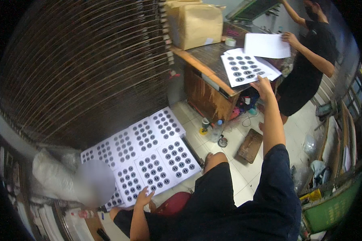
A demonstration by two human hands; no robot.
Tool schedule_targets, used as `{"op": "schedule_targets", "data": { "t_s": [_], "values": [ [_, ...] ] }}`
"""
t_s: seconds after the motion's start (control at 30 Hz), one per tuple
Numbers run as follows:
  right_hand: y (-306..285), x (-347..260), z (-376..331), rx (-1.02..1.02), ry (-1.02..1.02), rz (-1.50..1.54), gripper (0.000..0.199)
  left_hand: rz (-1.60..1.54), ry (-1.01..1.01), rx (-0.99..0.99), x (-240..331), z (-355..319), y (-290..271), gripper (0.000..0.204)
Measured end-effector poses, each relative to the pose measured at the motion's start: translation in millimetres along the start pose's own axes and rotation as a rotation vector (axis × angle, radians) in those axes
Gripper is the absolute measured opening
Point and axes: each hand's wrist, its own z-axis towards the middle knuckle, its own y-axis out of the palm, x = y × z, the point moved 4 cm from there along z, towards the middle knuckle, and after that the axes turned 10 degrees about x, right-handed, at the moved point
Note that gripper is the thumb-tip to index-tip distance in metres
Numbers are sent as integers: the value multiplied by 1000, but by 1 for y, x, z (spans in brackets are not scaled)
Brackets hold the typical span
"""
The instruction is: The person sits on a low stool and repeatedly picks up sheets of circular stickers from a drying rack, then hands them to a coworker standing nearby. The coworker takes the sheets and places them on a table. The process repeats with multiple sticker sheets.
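right hand (263, 86) is at the near edge of the printed sheets (239, 66) on the wooden bench (201, 60); fingertips overlap the paper, can't tell if they pinch it. left hand (142, 197) is ungripped, fingers spread, at the near edge of the laid-out sheets (175, 160) on the low surface; contact unclear.

markings: every sheet has rows of dark round prints with a light band across; too small to read. brown paper pack (200, 26) on the bench has a small white label, unreadable. green container (334, 205) at lower right has pale lettering on its side, blurred; contents can't be made out.

clear bottle (217, 130) with blue cap stands on the floor, near a rusty brown box (250, 146). co-worker's hand (290, 39) holds a white sheet (267, 45) over the bench.
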Motion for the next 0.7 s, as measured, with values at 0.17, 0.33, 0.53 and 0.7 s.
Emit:
{"op": "schedule_targets", "data": {
  "t_s": [0.17, 0.33, 0.53, 0.7],
  "values": [
    [10, 33, -47, -45, -89, 173, 33, -277, 150, 81, 27, -11, -4, 71],
    [-17, 63, -85, -204, -124, 162, 37, -162, 235, -53, 65, -31, 4, 77],
    [0, 35, -163, -215, -313, -169, 37, -255, 289, -84, 69, -55, 11, 75],
    [74, 21, -323, -65, -322, -47, 42, -631, 500, 6, 140, -67, -12, 74]
  ]
}}
